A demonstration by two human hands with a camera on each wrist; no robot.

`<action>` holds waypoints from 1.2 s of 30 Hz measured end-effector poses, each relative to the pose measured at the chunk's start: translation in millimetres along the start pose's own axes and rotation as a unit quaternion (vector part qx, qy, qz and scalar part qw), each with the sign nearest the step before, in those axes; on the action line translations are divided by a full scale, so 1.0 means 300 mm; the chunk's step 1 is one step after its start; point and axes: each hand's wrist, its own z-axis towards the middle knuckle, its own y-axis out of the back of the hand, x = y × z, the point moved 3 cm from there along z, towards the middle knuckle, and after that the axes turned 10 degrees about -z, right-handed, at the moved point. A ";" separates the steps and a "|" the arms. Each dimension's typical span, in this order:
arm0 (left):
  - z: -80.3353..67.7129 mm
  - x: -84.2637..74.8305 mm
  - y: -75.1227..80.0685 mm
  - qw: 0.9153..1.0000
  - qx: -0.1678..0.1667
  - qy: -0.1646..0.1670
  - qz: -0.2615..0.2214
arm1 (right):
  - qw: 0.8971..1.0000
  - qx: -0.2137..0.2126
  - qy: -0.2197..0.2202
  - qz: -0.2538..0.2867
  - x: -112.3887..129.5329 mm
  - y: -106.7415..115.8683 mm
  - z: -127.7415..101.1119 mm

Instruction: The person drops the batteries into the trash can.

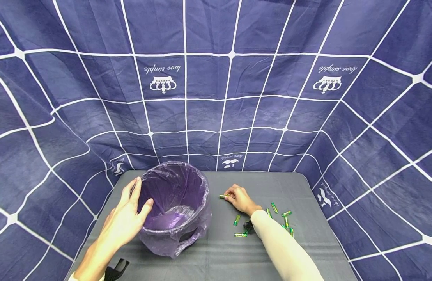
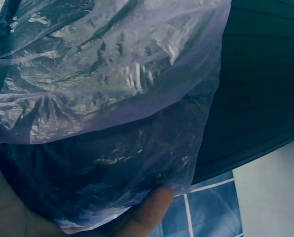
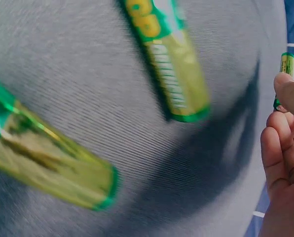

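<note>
A bin lined with a purple plastic bag [image 1: 174, 203] stands on the grey table [image 1: 223, 253]. My left hand [image 1: 130, 214] grips its near-left rim, thumb inside the liner, fingers outside; the left wrist view shows the bag [image 2: 112, 98] pressed against my thumb [image 2: 147, 210]. To the right of the bin my right hand [image 1: 238, 198] pinches a green and yellow battery [image 1: 223, 196] at the table surface. In the right wrist view that battery [image 3: 285, 71] shows at my fingertips [image 3: 285, 94], with two more batteries [image 3: 169, 64] [image 3: 48, 163] lying close to the camera.
Several loose green batteries [image 1: 277, 218] lie scattered on the table around my right forearm. A dark blue cloth with white grid lines [image 1: 216, 97] walls in the back and both sides. A black strap [image 1: 117, 269] shows at my left wrist.
</note>
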 end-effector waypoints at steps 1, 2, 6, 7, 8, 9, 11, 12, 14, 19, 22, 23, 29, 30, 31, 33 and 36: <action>-0.001 0.000 0.000 1.000 0.001 0.001 -0.001 | 1.000 0.009 -0.014 0.002 0.035 0.032 0.002; -0.001 0.000 0.000 1.000 0.002 0.001 -0.002 | 0.999 0.016 -0.029 0.003 0.056 0.053 0.004; 0.002 -0.007 0.008 1.000 0.004 0.000 -0.011 | 0.998 0.034 -0.059 -0.008 0.114 0.127 0.027; 0.004 -0.009 0.010 1.000 0.004 -0.002 -0.014 | 0.998 0.035 -0.058 -0.010 0.115 0.141 0.035; 0.006 -0.012 0.013 1.000 0.003 -0.003 -0.016 | 0.998 0.030 -0.057 -0.013 0.120 0.155 0.042; 0.007 -0.014 0.016 1.000 0.002 -0.004 -0.018 | 0.998 0.026 -0.056 -0.013 0.125 0.169 0.049; 0.010 -0.015 0.021 1.000 0.001 -0.005 -0.019 | 0.998 0.019 -0.055 -0.011 0.139 0.201 0.061; 0.011 -0.016 0.024 1.000 0.001 -0.004 -0.019 | 0.998 0.014 -0.054 -0.010 0.145 0.218 0.067; 0.015 -0.018 0.029 1.000 0.001 -0.004 -0.020 | 0.999 0.004 -0.053 -0.010 0.160 0.252 0.077; 0.022 -0.027 0.039 1.000 0.001 0.005 -0.027 | 0.999 -0.019 -0.034 -0.027 0.207 0.341 0.099; 0.024 -0.030 0.034 0.999 0.000 0.018 -0.028 | 0.999 -0.032 -0.024 -0.033 0.242 0.394 0.113; 0.026 -0.029 0.031 0.999 0.000 0.023 -0.028 | 0.999 -0.036 -0.021 -0.033 0.254 0.412 0.118; 0.020 -0.019 0.004 0.999 0.002 0.033 -0.020 | 0.998 -0.058 0.013 -0.035 0.341 0.501 0.157; 0.018 -0.018 0.002 0.999 0.001 0.030 -0.018 | 0.997 -0.062 0.021 -0.035 0.360 0.514 0.165; 0.017 -0.017 0.001 0.999 -0.001 0.028 -0.017 | 0.997 -0.066 0.030 -0.037 0.380 0.526 0.173; 0.015 -0.018 0.001 1.000 -0.005 0.021 -0.019 | 0.995 -0.073 0.048 -0.040 0.427 0.550 0.191; 0.013 -0.019 0.004 1.000 -0.008 0.014 -0.026 | 0.993 -0.078 0.080 -0.043 0.498 0.576 0.218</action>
